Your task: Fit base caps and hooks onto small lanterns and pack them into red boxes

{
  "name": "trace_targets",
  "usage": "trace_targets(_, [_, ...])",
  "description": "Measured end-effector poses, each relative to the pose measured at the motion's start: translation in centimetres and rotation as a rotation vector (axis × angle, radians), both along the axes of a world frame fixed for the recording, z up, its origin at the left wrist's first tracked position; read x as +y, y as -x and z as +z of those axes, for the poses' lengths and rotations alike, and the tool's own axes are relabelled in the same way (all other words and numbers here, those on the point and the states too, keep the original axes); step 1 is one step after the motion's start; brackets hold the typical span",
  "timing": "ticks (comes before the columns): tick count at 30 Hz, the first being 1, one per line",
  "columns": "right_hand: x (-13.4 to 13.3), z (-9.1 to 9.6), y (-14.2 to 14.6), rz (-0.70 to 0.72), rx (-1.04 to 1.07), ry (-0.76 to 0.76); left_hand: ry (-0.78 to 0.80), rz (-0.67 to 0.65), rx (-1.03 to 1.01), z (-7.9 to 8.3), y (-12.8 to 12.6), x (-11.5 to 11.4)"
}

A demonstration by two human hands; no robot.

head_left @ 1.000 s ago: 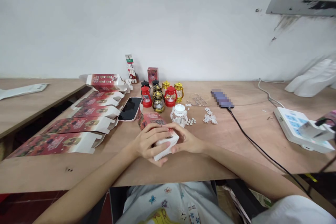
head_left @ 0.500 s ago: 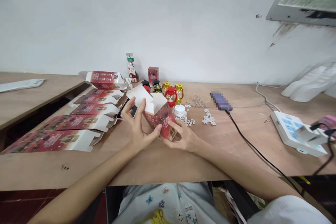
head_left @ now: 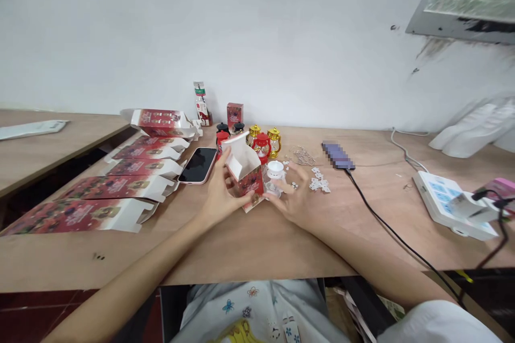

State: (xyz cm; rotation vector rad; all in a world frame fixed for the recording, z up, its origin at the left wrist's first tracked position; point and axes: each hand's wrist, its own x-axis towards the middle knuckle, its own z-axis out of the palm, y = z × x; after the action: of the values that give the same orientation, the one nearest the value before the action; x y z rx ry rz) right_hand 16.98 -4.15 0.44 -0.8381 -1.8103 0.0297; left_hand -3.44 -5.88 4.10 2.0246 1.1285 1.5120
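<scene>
My left hand [head_left: 219,190] holds a small red printed cardboard box [head_left: 251,182], thumb on its front and fingers along the far left side. The box is tilted, its top open with a white flap up, so part of its white inside shows. Just right of it stands a small white lantern [head_left: 276,170] with a clear body. My right hand [head_left: 295,198] is open beside that lantern, thumb and fingers spread around its right side; whether they touch it I cannot tell. Behind the box are red lanterns [head_left: 262,146], gold lanterns [head_left: 274,142] and black-topped ones [head_left: 222,127].
Several flattened red cartons [head_left: 116,187] lie at left, near a phone [head_left: 197,165]. A closed red box [head_left: 235,114] and a bottle [head_left: 202,107] stand by the wall. Metal wires [head_left: 303,156], white pieces [head_left: 319,181], a cabled phone [head_left: 338,155] and a power strip [head_left: 454,206] lie right.
My right hand has let go of the box and moved slightly right to the white lantern, fingers opening. My left hand has shifted its hold, and the box now sits more upright, opening visible.
</scene>
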Motion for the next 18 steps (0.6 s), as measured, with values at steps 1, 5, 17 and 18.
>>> trace_targets(1, [0.1,0.2,-0.1,-0.036,0.013,0.005,0.013,-0.018,0.016,0.0,0.0,0.1])
trace_targets(5, [0.3,0.6,0.0,0.011,-0.042,0.169,0.023,0.015,0.112,0.0,0.3,0.3])
trace_targets(17, [-0.8,8.0,-0.8,0.245,0.496,0.264,-0.066,0.209,0.219,-1.8,0.3,1.1])
trace_targets(18, [-1.4,8.9,-0.1,0.372,0.498,0.367,-0.077,0.204,0.219,-2.0,0.3,1.2])
